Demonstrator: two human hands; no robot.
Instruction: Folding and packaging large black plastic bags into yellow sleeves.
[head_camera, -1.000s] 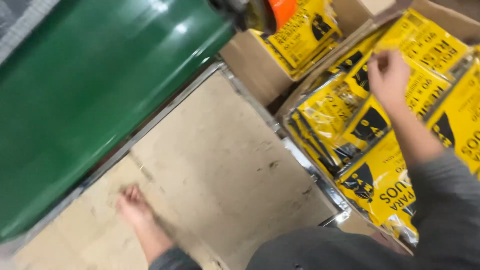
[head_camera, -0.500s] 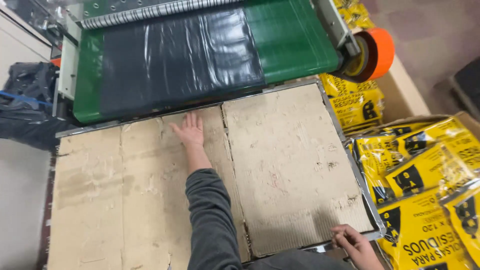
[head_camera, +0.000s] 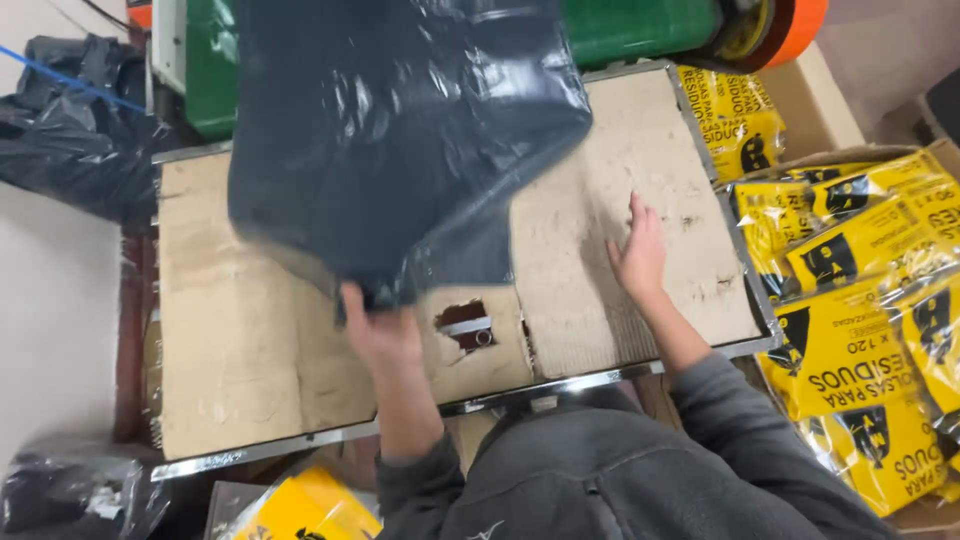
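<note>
Sleeves: grey, at the near edge, both arms reaching far over the worktop (head_camera: 250, 370).
Yellow packs, near: a few (head_camera: 300, 505) at the near left, below the worktop's metal rim.
Left hand (head_camera: 380, 330): near the middle of the worktop, fingers closed on the near edge of the black bag (head_camera: 400, 140).
Black bag: a large glossy sheet lifted off the worktop, blurred, spreading from the left hand far and to both sides; it hides the middle of the worktop and part of the green machine (head_camera: 640, 25).
Hole (head_camera: 465, 325): a torn gap in the cardboard just right of the left hand, metal showing through.
Right hand (head_camera: 640, 250): on the right part of the worktop, palm down, fingers straight and slightly spread, flat on the cardboard, holding nothing.
Worktop: covered with worn brown cardboard sheets inside a metal frame.
Yellow packs, right: a pile (head_camera: 860, 290) in a box just right of the worktop, flat yellow packs with black print.
Black plastic, left: a crumpled heap (head_camera: 70, 130) at the far left, off the worktop, and another (head_camera: 70, 495) at the near left.
Green machine: along the far edge, with an orange roll (head_camera: 795, 25) at its far right end.
</note>
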